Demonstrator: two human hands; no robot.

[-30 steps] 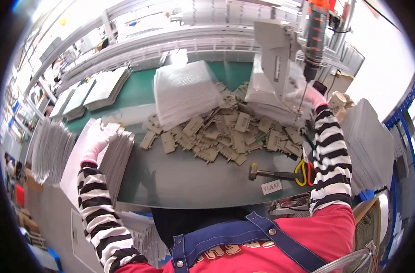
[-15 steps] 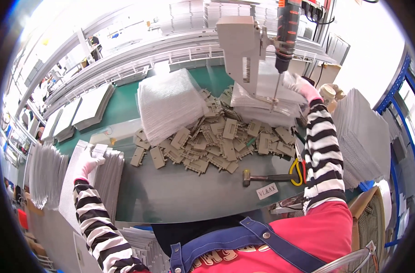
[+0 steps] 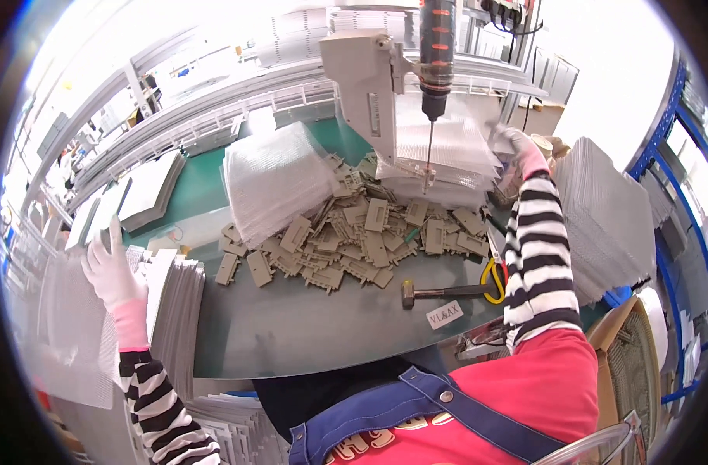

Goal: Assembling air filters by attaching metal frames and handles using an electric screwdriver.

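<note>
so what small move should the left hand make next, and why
Probably ease the left hand a little rightward, toward the upright stack of white sheets: the hand looks open, and that stack stands close to its right.

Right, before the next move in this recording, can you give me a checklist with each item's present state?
1. Left hand and right hand gloved: ok.
2. Left hand off the translucent sheet: cannot tell, blurred there.
3. Right hand clear of the hanging power driver: ok, apart, to its right.
4. Hammer lying flat on the table: ok.
5. Scissors put away: not ok, lying by the right sleeve.
6. Beige parts sorted: not ok, loose heap.
</note>
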